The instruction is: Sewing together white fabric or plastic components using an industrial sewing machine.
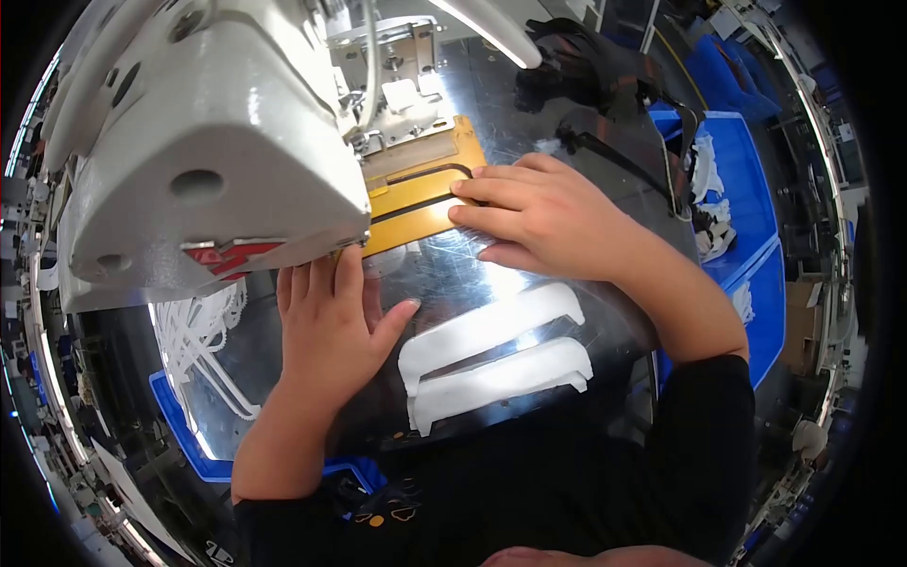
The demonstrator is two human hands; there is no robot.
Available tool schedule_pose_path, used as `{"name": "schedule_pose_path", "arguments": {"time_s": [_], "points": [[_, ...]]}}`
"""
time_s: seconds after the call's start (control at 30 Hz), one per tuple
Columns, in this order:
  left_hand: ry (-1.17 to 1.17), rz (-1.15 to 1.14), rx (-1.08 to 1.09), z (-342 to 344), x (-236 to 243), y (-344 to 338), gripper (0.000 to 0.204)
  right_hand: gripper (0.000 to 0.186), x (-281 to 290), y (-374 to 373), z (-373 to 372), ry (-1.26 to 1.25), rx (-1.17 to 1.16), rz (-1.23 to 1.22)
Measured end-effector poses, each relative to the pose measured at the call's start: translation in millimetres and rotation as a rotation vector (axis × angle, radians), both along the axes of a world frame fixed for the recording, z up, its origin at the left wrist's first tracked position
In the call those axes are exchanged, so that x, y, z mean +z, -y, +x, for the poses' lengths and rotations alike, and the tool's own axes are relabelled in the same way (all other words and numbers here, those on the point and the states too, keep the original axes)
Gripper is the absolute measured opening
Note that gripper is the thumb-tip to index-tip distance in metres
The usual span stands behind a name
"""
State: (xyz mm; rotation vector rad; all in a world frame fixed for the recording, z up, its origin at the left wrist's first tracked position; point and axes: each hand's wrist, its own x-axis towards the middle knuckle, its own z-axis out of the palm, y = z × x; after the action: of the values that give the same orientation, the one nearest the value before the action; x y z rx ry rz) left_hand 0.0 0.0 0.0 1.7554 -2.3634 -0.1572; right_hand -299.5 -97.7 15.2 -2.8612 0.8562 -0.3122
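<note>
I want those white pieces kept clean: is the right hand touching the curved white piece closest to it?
Apart: the head view shows a strip of shiny tabletop between the right hand and the white piece.

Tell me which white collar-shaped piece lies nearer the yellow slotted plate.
The upper white piece: it lies between the yellow slotted plate and the lower white piece, which sits farther from the plate.

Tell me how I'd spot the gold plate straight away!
Find the big white machine at the picture's upper left. Just to its right, the right hand rests its fingertips on a flat gold plate. Unlike the white pieces below, it is gold and dark-striped.
</note>
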Motion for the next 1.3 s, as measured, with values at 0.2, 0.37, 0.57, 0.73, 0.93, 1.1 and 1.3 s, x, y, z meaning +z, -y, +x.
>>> {"name": "schedule_pose_path", "arguments": {"time_s": [0.2, 0.37, 0.57, 0.73, 0.93, 1.1, 1.3], "points": [[-0.001, -0.03, 0.01, -2.2, -1.9, -1.8, 0.086, 0.051, -3.9, -1.6, -2.6, 0.054, 0.045, -0.053], [-0.017, -0.013, 0.007, -2.8, 3.3, -0.3, 0.086, 0.054, -6.6, -0.4, -2.3, 0.028, 0.076, -0.008], [0.015, 0.009, 0.008, -3.7, 5.6, -1.1, 0.088, 0.054, -10.3, -1.6, -3.5, 0.004, 0.093, 0.002], [0.017, -0.013, 0.012, -2.4, 5.1, -1.5, 0.088, 0.054, -10.7, -2.6, -5.2, -0.035, 0.102, -0.024], [0.028, -0.022, 0.007, -1.6, 4.7, -1.3, 0.091, 0.055, -12.1, -1.3, -5.3, -0.052, 0.103, -0.018], [0.048, -0.046, 0.011, -0.6, 1.5, -2.3, 0.097, 0.055, -11.5, -1.5, -5.9, -0.059, 0.11, -0.005], [0.043, -0.015, 0.023, 5.7, -0.6, 1.5, 0.109, 0.055, -8.8, -2.6, -4.6, -0.057, 0.111, 0.007]]}}
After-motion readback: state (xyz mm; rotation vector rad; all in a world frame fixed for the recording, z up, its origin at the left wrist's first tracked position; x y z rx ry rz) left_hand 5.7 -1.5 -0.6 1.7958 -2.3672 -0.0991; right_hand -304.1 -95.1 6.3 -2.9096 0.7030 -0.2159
